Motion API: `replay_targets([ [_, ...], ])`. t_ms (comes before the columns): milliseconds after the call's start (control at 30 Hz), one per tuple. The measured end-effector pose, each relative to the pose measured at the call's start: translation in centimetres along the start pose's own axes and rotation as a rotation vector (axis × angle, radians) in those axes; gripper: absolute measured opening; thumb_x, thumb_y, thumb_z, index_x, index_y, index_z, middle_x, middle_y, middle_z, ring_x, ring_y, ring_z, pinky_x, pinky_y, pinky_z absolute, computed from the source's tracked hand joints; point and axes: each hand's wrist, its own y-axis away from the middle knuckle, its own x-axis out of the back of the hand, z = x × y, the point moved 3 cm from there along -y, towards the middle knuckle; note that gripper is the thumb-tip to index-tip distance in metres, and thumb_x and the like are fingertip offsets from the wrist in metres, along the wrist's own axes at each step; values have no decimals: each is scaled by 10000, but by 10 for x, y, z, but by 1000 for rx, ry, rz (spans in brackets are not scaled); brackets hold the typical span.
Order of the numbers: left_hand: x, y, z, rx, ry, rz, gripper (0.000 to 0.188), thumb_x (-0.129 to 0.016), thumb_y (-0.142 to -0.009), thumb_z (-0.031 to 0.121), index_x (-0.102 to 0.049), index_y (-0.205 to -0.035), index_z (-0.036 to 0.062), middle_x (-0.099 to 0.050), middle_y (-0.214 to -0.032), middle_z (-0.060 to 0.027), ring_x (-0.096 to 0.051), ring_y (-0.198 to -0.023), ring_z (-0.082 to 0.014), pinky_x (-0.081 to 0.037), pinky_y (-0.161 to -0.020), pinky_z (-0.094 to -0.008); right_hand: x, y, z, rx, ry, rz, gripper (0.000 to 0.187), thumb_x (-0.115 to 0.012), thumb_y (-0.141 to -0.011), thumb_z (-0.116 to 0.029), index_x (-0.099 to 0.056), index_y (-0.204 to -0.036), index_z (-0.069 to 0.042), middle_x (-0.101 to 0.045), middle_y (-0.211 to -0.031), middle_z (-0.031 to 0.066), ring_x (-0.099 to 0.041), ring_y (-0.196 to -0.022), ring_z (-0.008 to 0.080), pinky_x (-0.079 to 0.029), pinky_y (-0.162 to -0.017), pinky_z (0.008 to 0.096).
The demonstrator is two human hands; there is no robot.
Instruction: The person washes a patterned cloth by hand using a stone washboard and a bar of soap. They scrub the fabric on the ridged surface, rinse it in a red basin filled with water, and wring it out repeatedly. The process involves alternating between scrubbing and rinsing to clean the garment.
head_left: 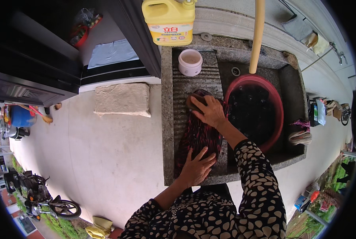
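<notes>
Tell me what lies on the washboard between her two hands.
In the head view, the dark red-flecked cloth covers the ribbed washboard between the left hand and the right hand; both press on it.

We see a rough, speckled stone sink with a ribbed washboard face; on it a wet, dark patterned cloth. The red basin and yellow jug look like smooth, glossy plastic. The concrete floor appears matt.
</notes>
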Motion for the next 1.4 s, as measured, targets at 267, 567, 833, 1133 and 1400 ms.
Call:
replay_targets([
  [267, 2, 3, -3, 24, -57, -18, 419, -539, -910, 376, -544, -1295, 212, -399, -1428, 37, -219, -1394, -233, -211, -1028, -690, 18, -6, -28, -104, -151, -58, 439, -655, -821, -403, -577, -1241, -300, -489, -890, 101, -552, -803, 291, -486, -680, 417],
  [567, 0, 1, 4, 55, -34, 27, 530, -591, -857, 441, -500, -1323, 205, -351, -1458, -10, -220, -1392, -298, -283, -956, -720, -25, -37, 28, -548, 10, -80, 478, -643, -824, -401, -555, -1278, -279, -545, -965, 154, -582, -920, 340, -511, -721, 451],
  [833, 5, 23, -15, 344, -152, 179, 613, -645, -804, 322, -447, -1339, 97, -330, -1468, -103, -302, -1356, -293, -365, -940, -620, 40, 64, -88, -11, -145, -111, 569, -670, -814, -392, -494, -1345, -287, -478, -905, 103, -516, -776, 266, -467, -658, 390],
  [1133, 10, 12, -7, 371, 174, 424, 210, -586, -811, 31, -586, -1021, 29, -618, -1111, -97, -568, -1103, -279, -441, -933, -514, 1, -6, 90, -732, -24, -9, 434, -668, -819, -379, -598, -1228, -251, -535, -918, 108, -575, -859, 318, -508, -716, 445],
  [1400, 28, 15, -3, 126, 179, 275, 137, -580, -676, 148, -458, -650, 92, -465, -635, -69, -494, -639, -259, -371, -602, -395, 22, 31, -40, 98, -169, -61, 651, -720, -748, -414, -471, -1342, -317, -448, -926, 82, -504, -808, 242, -418, -667, 359],
])
